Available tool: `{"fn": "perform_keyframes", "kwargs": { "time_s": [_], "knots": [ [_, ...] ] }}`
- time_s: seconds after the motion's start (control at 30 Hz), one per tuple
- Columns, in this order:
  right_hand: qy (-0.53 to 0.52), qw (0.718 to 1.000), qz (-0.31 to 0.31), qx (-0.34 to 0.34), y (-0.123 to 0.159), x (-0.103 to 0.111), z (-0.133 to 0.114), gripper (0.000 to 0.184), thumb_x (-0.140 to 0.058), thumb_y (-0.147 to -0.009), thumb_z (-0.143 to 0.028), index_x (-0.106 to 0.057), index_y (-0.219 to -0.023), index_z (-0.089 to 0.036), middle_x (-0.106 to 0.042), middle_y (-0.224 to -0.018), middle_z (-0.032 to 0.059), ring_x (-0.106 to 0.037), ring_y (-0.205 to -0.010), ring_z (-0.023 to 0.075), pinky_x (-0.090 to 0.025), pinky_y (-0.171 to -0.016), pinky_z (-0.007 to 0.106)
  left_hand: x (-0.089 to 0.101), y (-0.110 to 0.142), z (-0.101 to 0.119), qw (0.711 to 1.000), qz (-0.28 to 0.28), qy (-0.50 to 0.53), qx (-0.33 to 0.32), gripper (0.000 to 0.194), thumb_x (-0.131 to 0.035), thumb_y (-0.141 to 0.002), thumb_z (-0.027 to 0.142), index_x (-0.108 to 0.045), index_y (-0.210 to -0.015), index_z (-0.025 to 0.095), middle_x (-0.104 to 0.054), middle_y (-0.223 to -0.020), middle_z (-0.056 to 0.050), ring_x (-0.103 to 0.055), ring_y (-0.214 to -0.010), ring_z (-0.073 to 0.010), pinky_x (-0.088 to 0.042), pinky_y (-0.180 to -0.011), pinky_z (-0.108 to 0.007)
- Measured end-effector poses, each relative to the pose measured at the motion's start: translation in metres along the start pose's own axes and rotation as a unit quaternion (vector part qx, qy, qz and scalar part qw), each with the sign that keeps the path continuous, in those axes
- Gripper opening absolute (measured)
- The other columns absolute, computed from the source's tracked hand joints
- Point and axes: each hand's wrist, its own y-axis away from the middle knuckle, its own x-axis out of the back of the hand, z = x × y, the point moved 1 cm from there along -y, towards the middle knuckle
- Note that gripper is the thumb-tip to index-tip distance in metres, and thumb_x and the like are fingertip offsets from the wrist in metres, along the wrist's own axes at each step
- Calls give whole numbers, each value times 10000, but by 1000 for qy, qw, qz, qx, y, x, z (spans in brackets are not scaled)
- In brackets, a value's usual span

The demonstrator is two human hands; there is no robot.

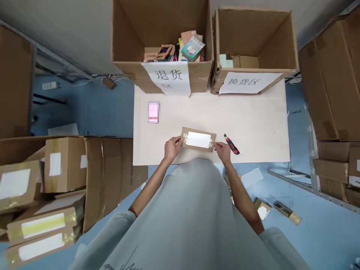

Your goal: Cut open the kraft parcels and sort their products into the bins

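Note:
A small brown cardboard box (185,150) with a white label and shiny clear tape at both ends is at the near edge of the white table. My left hand (172,148) pinches its left end between thumb and fingers. At its right end, my right hand (222,150) grips the corner the same way. A red and black box cutter (231,144) lies on the table just right of my right hand. Farther back on the left is a pink and white item (153,112), blurred so that I cannot name it.
Two open cardboard boxes stand at the back of the table (250,120): the left one (126,71) holds several small packs, the right one (284,48) a few boxes. Both carry paper signs. A large carton (107,180) of parcels stands at left. Opened boxes (287,212) lie on the floor.

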Motion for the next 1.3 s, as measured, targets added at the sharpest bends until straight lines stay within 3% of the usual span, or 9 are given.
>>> {"fn": "perform_keyframes", "kwargs": {
  "time_s": [0.1,0.2,0.33,0.43,0.57,0.73,1.0,1.17,1.3],
  "knots": [
    [28,999,-30,8,4,-9,0,286,-748,-965,-515,-845,-926,-248,-870,-935,60,-812,-791,249,-634,-792,356,-7,19,-27,996,16,29,86,282,-722,-1004,412,-888,-1171,257,-885,-1176,-95,-819,-1111,-337,-614,-1060,-452],
    [21,998,-53,23,4,-10,4,310,-725,-985,-520,-846,-1006,-236,-877,-1087,81,-805,-785,231,-635,-783,354,-12,26,-44,989,10,97,114,361,-741,-1004,432,-849,-1275,221,-862,-1295,-122,-808,-1215,-326,-608,-1126,-456],
    [15,998,-65,-10,2,-2,16,395,-682,-994,-549,-827,-1162,-223,-865,-1175,93,-796,-848,230,-650,-789,359,-12,30,-61,981,-31,163,102,766,-881,-896,444,-661,-1585,193,-657,-1663,-181,-673,-1491,-349,-564,-1233,-475],
    [37,997,-62,-18,1,-1,27,416,-743,-934,-449,-799,-1271,-212,-855,-1264,110,-788,-939,240,-664,-927,416,-12,30,-73,981,-66,146,106,1000,-954,-787,373,-552,-1685,190,-541,-1763,-211,-585,-1578,-395,-527,-1273,-527],
    [28,996,-84,-2,2,-14,40,573,-810,-850,-316,-761,-1410,-207,-818,-1366,130,-793,-992,242,-642,-1045,448,-17,21,-84,983,-90,117,110,929,-898,-768,263,-595,-1642,192,-595,-1715,-204,-601,-1550,-407,-521,-1271,-561],
    [11,994,-103,25,-2,-32,50,683,-788,-857,-318,-715,-1530,-234,-792,-1406,124,-785,-1062,271,-635,-1106,511,-26,9,-88,984,-102,93,114,794,-851,-771,237,-684,-1546,194,-692,-1608,-169,-665,-1455,-370,-553,-1240,-536],
    [-66,992,-90,54,-2,-28,44,532,-816,-862,-513,-846,-1347,-296,-637,-1677,100,-572,-1575,365,-574,-1234,554,-9,15,-71,984,-86,141,62,505,-893,-837,462,-877,-1282,224,-598,-1731,-132,-556,-1616,-381,-479,-1337,-490],
    [-61,991,-80,91,1,-17,16,568,-686,-1006,-728,-896,-1213,-242,-778,-1501,133,-668,-1472,356,-573,-1224,522,8,20,-56,978,-32,199,53,535,-810,-939,655,-902,-1196,195,-797,-1477,-123,-691,-1463,-363,-558,-1267,-485],
    [-19,994,-56,91,-8,-32,9,660,-599,-1017,-822,-875,-1119,-230,-845,-1348,141,-733,-1339,345,-602,-1167,519,6,13,-61,980,-23,176,93,526,-804,-934,648,-892,-1167,184,-857,-1334,-117,-787,-1260,-346,-613,-1184,-495]
  ]
}}
